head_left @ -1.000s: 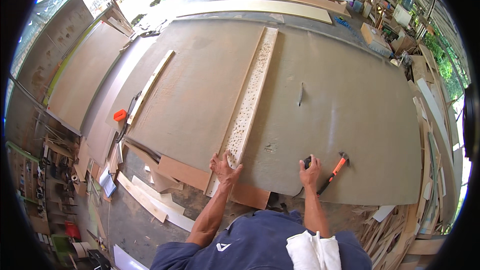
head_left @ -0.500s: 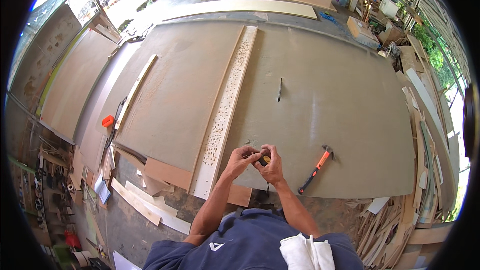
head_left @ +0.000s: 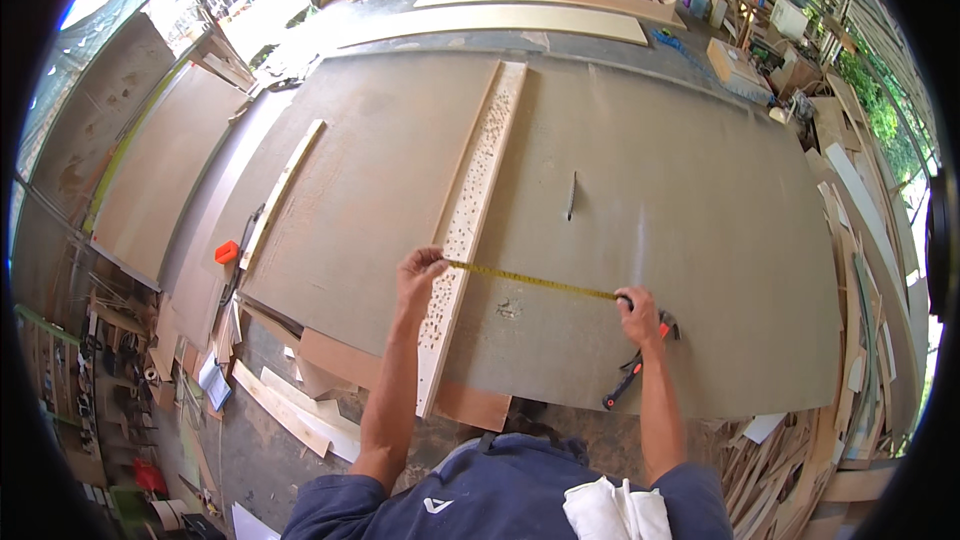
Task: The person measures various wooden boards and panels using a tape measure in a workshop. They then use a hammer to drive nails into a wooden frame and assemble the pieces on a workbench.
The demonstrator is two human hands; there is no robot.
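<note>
A yellow tape measure (head_left: 540, 281) is stretched between my two hands, over the large grey-brown tabletop (head_left: 740, 240). Its free end is pinched by my left hand (head_left: 417, 275), beside the left edge of a long whitish board (head_left: 478, 165) dotted with dark specks. The dark case is gripped in my right hand (head_left: 638, 314), whose fingers mostly cover it. Under my right wrist lies a hammer (head_left: 627, 380) with an orange and black handle, its head partly hidden. Farther off, a thin dark pencil-like stick (head_left: 572, 196) rests on the tabletop.
A thin wooden strip (head_left: 468, 152) runs along the dotted board. On the left lie a pale batten (head_left: 282, 190) and an orange block (head_left: 227, 252). Scrap wood strips (head_left: 790, 480) pile up at the lower right, and long pale boards (head_left: 500, 25) lie beyond the table.
My hands have parted from close together, the left to the dotted board and the right out over the hammer. The tape's yellow blade is now drawn out between them.
</note>
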